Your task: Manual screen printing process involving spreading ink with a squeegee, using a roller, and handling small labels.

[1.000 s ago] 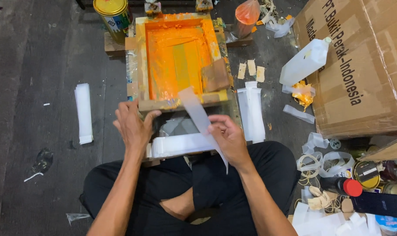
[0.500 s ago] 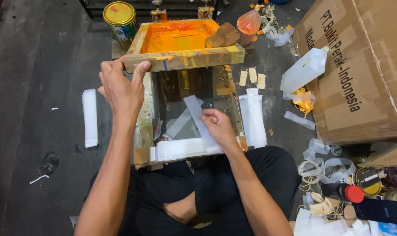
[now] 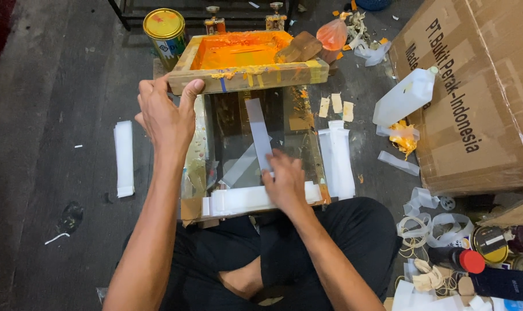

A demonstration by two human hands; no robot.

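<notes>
A person seated cross-legged on a dark floor works a wooden screen-printing frame [image 3: 247, 72], its inside coated in orange ink, tilted up so that its near edge stands raised above a glass printing plate [image 3: 261, 144]. The frame's long axis runs left to right across the view, its open face turned up and toward the worker. The left hand [image 3: 166, 112] reaches forward on a straight arm and grips the frame's near left corner, thumb hooked over the wooden rail and fingers wrapped beneath. The right hand [image 3: 285, 183], arm bent at the elbow, lies palm down with fingers spread flat on a white strip [image 3: 259, 135] that lies lengthwise on the glass, pointing away from the worker toward the frame. Beneath that hand a stack of white strips [image 3: 238, 200] crosses the plate's near edge, side to side. Two more piles of white strips lie on the floor: one [image 3: 124, 158] well to the left, one [image 3: 337, 161] just right of the plate. A wooden squeegee [image 3: 299, 47] rests in the frame's far right corner. One yellow-lidded paint tin [image 3: 165, 30] stands beyond the frame, a white plastic jug [image 3: 404, 97] lies to the right, and a large cardboard box [image 3: 474, 86] fills the right side.
</notes>
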